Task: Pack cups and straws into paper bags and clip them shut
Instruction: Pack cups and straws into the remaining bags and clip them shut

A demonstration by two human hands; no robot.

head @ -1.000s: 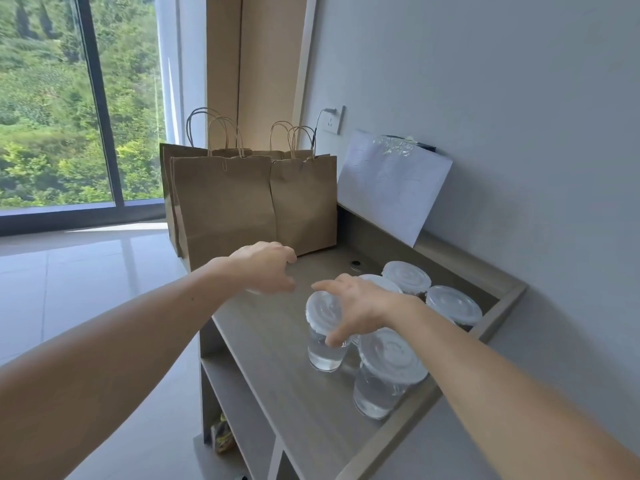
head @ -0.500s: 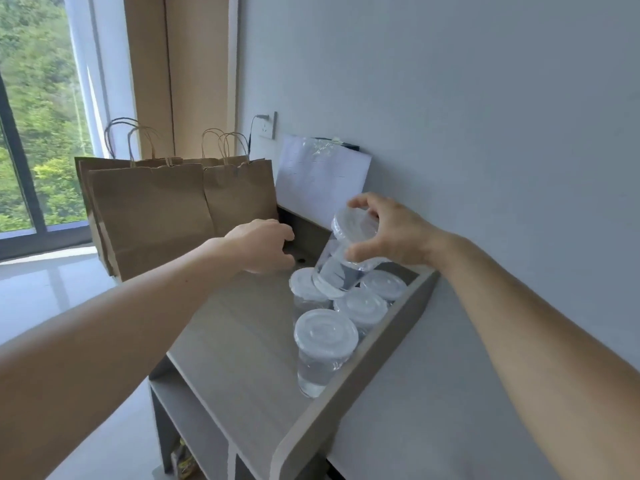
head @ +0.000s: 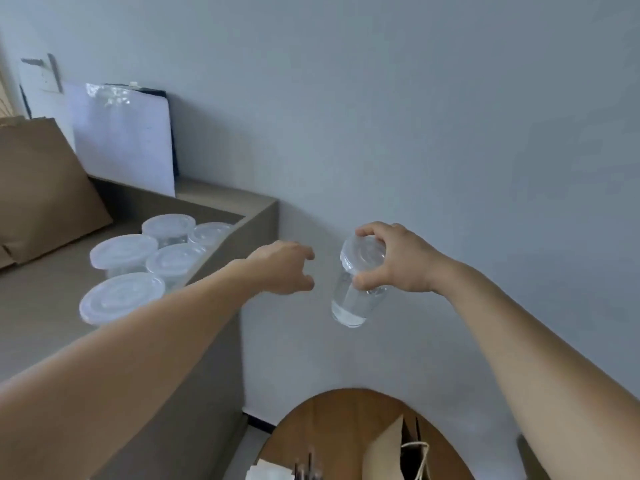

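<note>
Cup count is six. Five lidded cups (head: 123, 251) sit bunched together on the grey shelf top (head: 45, 306), over at about 9 o'clock, pushed up against its raised right edge. The sixth, a clear cup (head: 356, 282) with a bit of water in the bottom, is up in the air just off the shelf's end, in front of the wall. The right hand (head: 398, 258) grips it from above, fingers and thumb wrapped round the lid and rim, and the cup tilts a little. The left hand (head: 284, 268) hangs at the cup's 9 o'clock, close but not touching, fingers loosely curled around nothing.

I can see two paper bags. One brown bag (head: 45, 188) stands on the shelf at 10 o'clock, cut off by the frame. The other bag (head: 388, 448) is down at 6 o'clock on a round wooden table (head: 329, 420), white handle showing. There are some dark stick-like things next to it, too blurry to call.

A white sheet (head: 124, 136) leans on the plain grey wall (head: 450, 133) behind the cups, with one wall socket (head: 38, 76) at 10 o'clock.
</note>
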